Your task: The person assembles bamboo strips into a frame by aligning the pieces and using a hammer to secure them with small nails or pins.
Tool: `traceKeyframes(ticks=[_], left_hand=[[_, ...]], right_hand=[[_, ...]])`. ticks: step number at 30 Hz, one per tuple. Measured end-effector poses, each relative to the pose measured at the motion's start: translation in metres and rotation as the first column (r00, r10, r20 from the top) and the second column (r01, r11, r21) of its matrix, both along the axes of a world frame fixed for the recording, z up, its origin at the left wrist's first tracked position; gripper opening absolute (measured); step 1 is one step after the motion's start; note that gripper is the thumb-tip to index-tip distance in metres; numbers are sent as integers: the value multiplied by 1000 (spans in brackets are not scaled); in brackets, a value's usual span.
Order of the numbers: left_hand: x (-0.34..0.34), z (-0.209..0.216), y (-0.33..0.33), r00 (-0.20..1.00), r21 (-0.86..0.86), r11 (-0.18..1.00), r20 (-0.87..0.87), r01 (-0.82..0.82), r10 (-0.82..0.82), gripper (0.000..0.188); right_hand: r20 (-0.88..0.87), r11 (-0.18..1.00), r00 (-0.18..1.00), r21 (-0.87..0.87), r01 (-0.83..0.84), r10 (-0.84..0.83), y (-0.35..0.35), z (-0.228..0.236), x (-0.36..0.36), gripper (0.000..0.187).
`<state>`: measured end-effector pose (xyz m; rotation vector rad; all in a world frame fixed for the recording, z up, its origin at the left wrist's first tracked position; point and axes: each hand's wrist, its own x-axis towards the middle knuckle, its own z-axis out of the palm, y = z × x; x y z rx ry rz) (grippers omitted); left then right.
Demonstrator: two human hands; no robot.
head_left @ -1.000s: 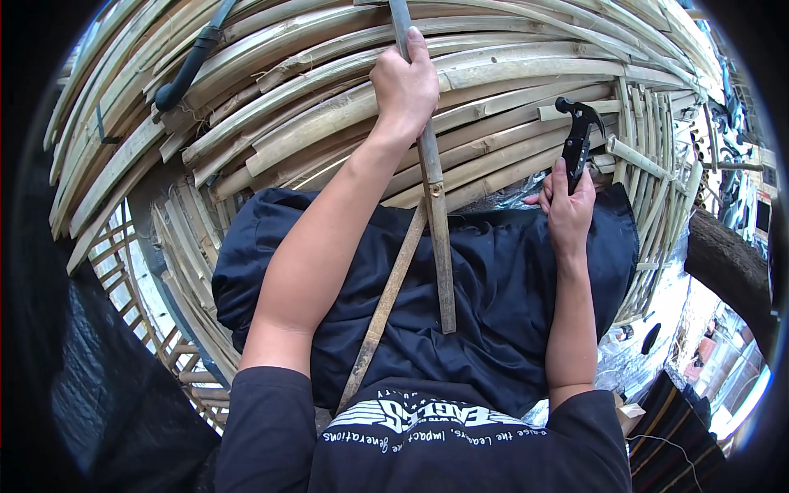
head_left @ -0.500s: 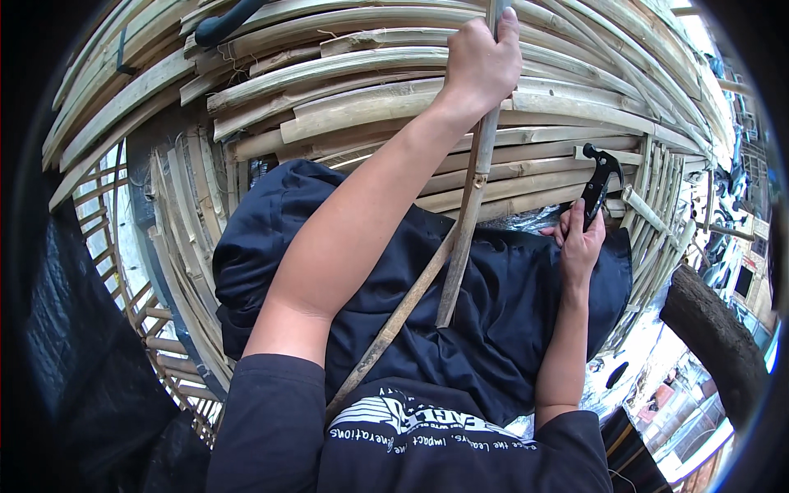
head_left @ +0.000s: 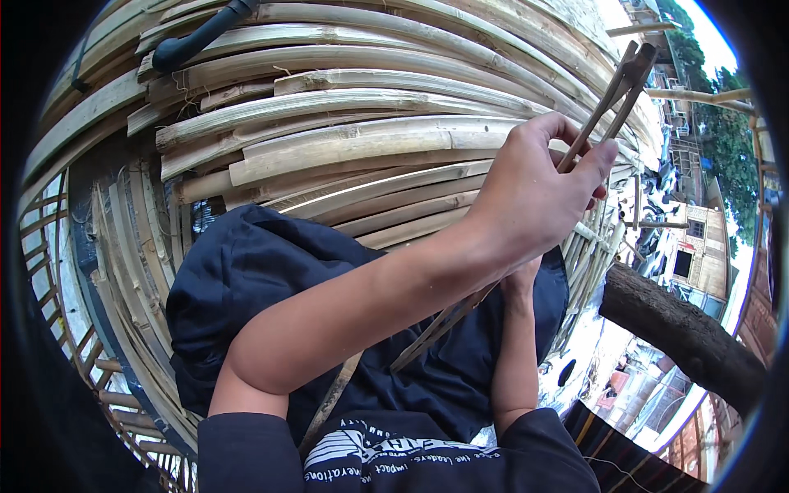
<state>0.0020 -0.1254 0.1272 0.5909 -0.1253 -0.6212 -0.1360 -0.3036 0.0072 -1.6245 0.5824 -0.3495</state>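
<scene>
My left hand (head_left: 534,197) reaches across to the upper right and is closed around two thin bamboo strips (head_left: 612,90). The strips run from above my fingers down under my forearm to my lap (head_left: 427,337). A third loose strip (head_left: 329,407) lies lower on the dark blue cloth (head_left: 263,279) over my knees. My right forearm (head_left: 516,361) rises beneath the left hand. The right hand itself is hidden behind the left, so what it holds is not visible.
A curved wall of split bamboo slats (head_left: 345,107) fills the space ahead and to the left. A black pipe (head_left: 201,33) lies on top of it. A thick tree trunk (head_left: 682,329) crosses at the right, with buildings and trees beyond.
My left hand has swung right and nearer the camera with the bamboo strips, covering my right hand. The black pliers seen earlier in the right hand are no longer visible.
</scene>
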Motion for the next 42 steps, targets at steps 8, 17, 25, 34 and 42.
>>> traceKeyframes(ticks=[8, 17, 25, 34, 42], left_hand=[[-37, 14, -4, 983, 61, 997, 182, -37, 26, 27], [-23, 15, 9, 957, -36, 980, 223, 197, -185, 42], [-23, 48, -8, 859, -90, 978, 498, 186, -117, 29], [-52, 198, -6, 452, 144, 983, 889, -114, -78, 21], [-20, 225, -1, -47, 279, 650, 898, -707, -437, 31]], right_hand=[[33, 998, 998, -39, -47, 48, -9, -5, -4, 25], [125, 976, 977, -156, -151, 171, -3, -12, -3, 47], [76, 961, 992, 266, 80, -104, -12, 14, -4, 26], [184, 909, 969, 411, 77, -165, -37, 12, -25, 28], [192, 894, 958, 434, 112, -213, -32, 27, -31, 31]])
